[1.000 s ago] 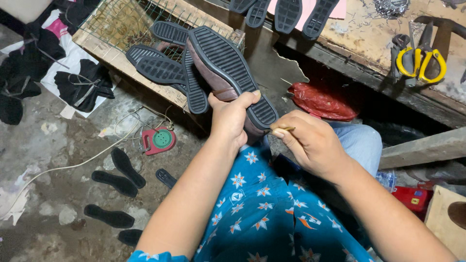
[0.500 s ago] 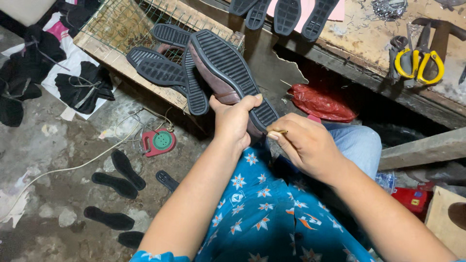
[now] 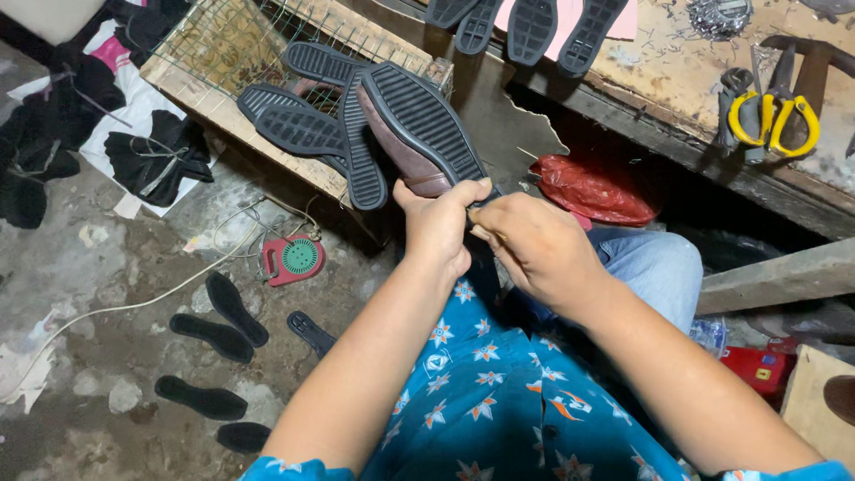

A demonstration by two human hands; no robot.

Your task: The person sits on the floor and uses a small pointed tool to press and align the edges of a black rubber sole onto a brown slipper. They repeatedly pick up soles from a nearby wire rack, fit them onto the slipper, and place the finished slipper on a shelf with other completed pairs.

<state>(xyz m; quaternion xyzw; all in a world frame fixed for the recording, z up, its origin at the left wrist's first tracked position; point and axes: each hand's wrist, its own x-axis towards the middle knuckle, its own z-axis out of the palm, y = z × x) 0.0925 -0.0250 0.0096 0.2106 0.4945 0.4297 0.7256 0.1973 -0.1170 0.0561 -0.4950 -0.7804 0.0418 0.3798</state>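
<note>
I hold a brown shoe with a black ribbed sole [image 3: 417, 125] sole-up in front of my chest. My left hand [image 3: 438, 223] grips its heel end from below, thumb over the sole's edge. My right hand [image 3: 534, 245] is closed around a small tool whose tip meets the heel edge next to my left thumb; the tool is mostly hidden. Several more black-soled shoes [image 3: 307, 116] lie just beyond on a wooden rack with wire mesh [image 3: 223, 53].
Black insoles [image 3: 227, 307] lie scattered on the concrete floor by a small red round device [image 3: 294, 260] with a white cord. A red plastic bag [image 3: 592, 189] sits under the workbench. Yellow-handled scissors [image 3: 770, 116] and more soles [image 3: 525, 22] rest on the bench.
The shoe and both hands have shifted slightly; my right hand moved in closer against the heel beside my left thumb.
</note>
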